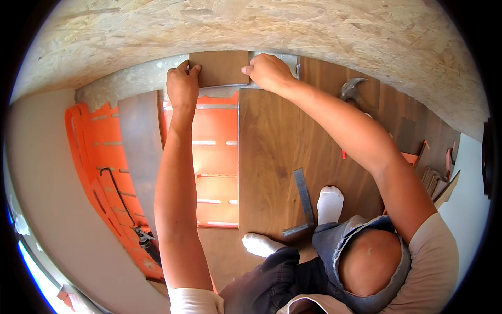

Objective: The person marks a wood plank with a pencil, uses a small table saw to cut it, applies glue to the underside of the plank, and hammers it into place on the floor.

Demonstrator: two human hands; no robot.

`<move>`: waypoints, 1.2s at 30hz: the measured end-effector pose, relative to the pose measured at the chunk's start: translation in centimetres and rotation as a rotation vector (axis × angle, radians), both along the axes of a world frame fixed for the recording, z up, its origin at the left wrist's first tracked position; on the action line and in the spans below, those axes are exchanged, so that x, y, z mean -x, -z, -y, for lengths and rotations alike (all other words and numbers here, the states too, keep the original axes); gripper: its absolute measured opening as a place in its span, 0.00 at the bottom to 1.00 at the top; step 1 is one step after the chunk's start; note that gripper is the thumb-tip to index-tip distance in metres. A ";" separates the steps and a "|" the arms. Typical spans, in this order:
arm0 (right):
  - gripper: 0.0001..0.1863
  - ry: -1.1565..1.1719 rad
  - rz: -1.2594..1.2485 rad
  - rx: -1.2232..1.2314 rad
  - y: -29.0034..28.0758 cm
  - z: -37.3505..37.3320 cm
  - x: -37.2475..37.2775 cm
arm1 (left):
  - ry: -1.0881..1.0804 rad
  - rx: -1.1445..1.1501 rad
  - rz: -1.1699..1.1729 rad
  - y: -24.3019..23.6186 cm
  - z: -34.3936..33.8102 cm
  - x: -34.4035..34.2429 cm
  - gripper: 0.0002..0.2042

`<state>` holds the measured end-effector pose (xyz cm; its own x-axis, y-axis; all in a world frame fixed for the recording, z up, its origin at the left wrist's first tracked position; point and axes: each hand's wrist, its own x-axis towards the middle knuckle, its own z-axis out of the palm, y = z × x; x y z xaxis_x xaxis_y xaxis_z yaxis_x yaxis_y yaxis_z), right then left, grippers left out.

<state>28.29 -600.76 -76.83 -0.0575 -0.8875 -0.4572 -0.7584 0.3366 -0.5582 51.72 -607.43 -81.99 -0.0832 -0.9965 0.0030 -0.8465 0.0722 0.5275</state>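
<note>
A short cut piece of brown floorboard [222, 69] lies between my hands, against the foot of the chipboard wall. With thumb and fingers closed, my left hand [183, 86] grips its left edge. My right hand [269, 72] is closed at the opposite edge, the thumb against the board and the other fingers curled. Below the piece is orange underlay [217, 162] with slots. The laid wooden floor [266, 157] begins just to the right of that strip. A long loose board [141, 141] lies on the underlay left of my left arm.
A metal carpenter's square [303, 196] rests on the floor near my socked feet. The hammer [351, 90] lies beyond my right arm, with offcuts [433, 180] farther right. At left, a caulking gun [146, 243] is on the underlay. The chipboard wall [251, 23] closes off the far side.
</note>
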 end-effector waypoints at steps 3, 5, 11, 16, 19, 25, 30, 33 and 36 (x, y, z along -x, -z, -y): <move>0.23 0.006 0.009 -0.012 -0.2 -0.9 0.8 | 0.002 -0.073 -0.024 -0.7 -0.4 1.0 0.23; 0.22 0.013 0.012 -0.035 -0.4 -1.3 1.2 | -0.029 -0.186 -0.040 -1.4 -0.6 1.7 0.23; 0.21 0.038 -0.035 -0.037 -0.3 -2.3 2.0 | -0.002 -0.179 -0.109 -2.0 -1.7 2.5 0.24; 0.19 0.025 -0.076 -0.029 -0.5 -2.8 2.7 | 0.017 -0.212 -0.073 -2.3 -1.7 3.4 0.24; 0.19 0.011 -0.105 -0.017 -0.5 -3.2 3.3 | 0.042 -0.183 -0.125 -2.4 -2.5 4.1 0.24; 0.18 -0.074 -0.219 0.113 -1.3 -5.0 3.3 | 0.068 -0.253 -0.311 -1.8 -2.2 3.8 0.24; 0.17 -0.056 -0.264 0.145 -2.0 -6.4 3.6 | 0.024 -0.399 -0.459 -2.4 -2.6 5.3 0.23; 0.13 0.032 -0.299 0.194 -2.5 -7.3 4.6 | 0.030 -0.345 -0.443 -2.6 -3.0 5.4 0.22; 0.08 0.038 -0.385 0.329 -2.4 -9.1 7.2 | 0.052 -0.356 -0.464 -2.1 -2.7 5.0 0.24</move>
<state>21.06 -591.70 -74.45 -0.2016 -0.9750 -0.0932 -0.9207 0.2211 -0.3217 46.75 -604.73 -79.92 -0.2024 -0.9374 -0.2832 -0.5209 -0.1418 0.8417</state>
